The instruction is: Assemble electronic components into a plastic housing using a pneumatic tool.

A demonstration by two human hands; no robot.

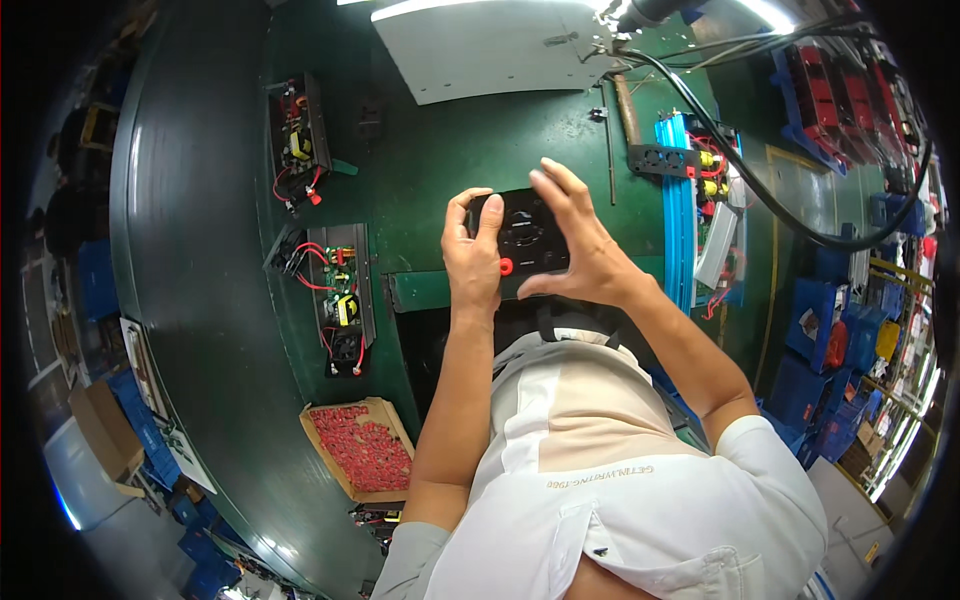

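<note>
My left hand (470, 245) is closed on the left side of a black boxy device (525, 245), its thumb laid over the near face. That face has a round, fan-like grille in the middle and a red ring (506, 267) near its lower left corner. At the device's right side is my right hand (585, 235), with thumb and fingers spread wide. The fingertips are by the upper right edge and the thumb by the lower edge; whether they touch it I cannot tell.
Two open electronic units (345, 300) with red wires lie left on the green bench (440, 140). A cardboard tray (400, 420) of small red parts sits nearer. On the right stand blue metal housings (678, 225); a black cable (770, 200) arches over them. A grey panel (490, 50) is at the back.
</note>
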